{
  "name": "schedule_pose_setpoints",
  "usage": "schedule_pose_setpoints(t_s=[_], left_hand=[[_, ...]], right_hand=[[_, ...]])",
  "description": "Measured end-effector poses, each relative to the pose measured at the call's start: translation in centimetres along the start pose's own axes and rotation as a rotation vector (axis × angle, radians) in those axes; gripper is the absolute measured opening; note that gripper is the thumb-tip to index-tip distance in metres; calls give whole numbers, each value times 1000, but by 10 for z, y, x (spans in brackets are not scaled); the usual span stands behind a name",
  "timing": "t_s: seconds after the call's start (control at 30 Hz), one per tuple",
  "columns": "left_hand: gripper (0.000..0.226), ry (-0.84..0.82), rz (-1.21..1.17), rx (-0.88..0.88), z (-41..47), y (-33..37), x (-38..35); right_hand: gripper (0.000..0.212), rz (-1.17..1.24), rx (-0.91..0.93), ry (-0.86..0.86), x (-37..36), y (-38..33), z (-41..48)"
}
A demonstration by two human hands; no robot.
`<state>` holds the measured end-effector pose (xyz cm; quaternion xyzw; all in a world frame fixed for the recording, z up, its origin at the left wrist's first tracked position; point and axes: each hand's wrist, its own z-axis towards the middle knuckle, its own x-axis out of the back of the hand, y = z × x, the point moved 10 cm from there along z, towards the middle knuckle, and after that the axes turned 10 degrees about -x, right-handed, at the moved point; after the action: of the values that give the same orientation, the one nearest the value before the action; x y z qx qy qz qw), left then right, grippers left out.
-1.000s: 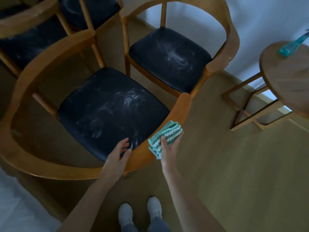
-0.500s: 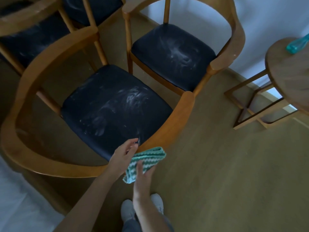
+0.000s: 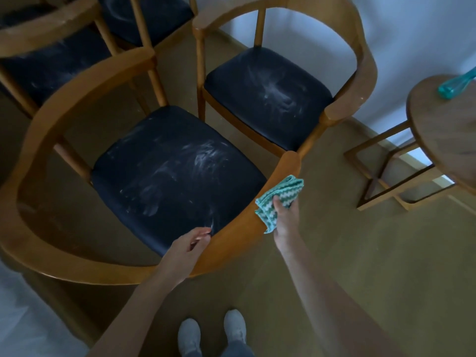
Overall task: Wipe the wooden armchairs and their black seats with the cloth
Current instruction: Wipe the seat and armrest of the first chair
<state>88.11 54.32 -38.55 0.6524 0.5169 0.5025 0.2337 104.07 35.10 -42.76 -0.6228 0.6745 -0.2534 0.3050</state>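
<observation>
Head cam: cloth [image 3: 282,193] on near armchair [image 3: 38,140] armrest.
R hand [image 3: 284,221] grip pinches the green-white cloth vs armrest's outer side, beside the dusty black seat [image 3: 170,176]. L hand [image 3: 185,251] lies on the curved rail, fingers bent; grip closed or not, can't tell.

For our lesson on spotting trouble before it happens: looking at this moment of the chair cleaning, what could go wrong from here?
1. The cloth is bunched in the right hand, so only a small patch may touch the armrest, leaving streaks.
2. The nearest black seat carries white smears; dust wiped off the wood could fall onto it, and the same cloth may spread them.
</observation>
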Motion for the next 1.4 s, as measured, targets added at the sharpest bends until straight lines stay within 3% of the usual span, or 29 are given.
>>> schedule_pose_setpoints(t_s=[0.2, 0.4, 0.5, 0.63, 0.7, 0.87, 1.03, 1.17, 1.23, 1.4], left_hand=[[33, 7, -3, 5, 4, -4, -1], [33, -8, 1, 16, 4, -3, -2], [29, -14, 2, 4, 6, 1, 2], [22, 3, -28, -23, 11, 2, 13], [23, -29, -31, -39, 17, 0, 17], [26, -141, -40, -68, 35, -12, 31], [28, -240, 0, -121, 46, -8, 50], [31, -308, 42, -170, 54, -8, 55], [31, -329, 37, -170, 56, -13, 57], [27, -350, -8, -89, 55, -43, 63]], right_hand=[[50, -255, 27, 30, -2, -77, 77], [56, -623, 135, 43, -10, -101, 84], [29, -1067, 337, -22, -41, -130, 82], [40, -1747, 543, 41, -80, -134, 73], [44, -1904, 587, 54, -90, -132, 65], [56, -2305, 649, -118, -123, -93, 37], [56, -2314, 525, -330, -131, -35, -7], [46, -2228, 547, -407, -132, -7, -33], [47, -2193, 508, -392, -125, -19, -28], [54, -2226, 450, -159, -107, -67, 4]])
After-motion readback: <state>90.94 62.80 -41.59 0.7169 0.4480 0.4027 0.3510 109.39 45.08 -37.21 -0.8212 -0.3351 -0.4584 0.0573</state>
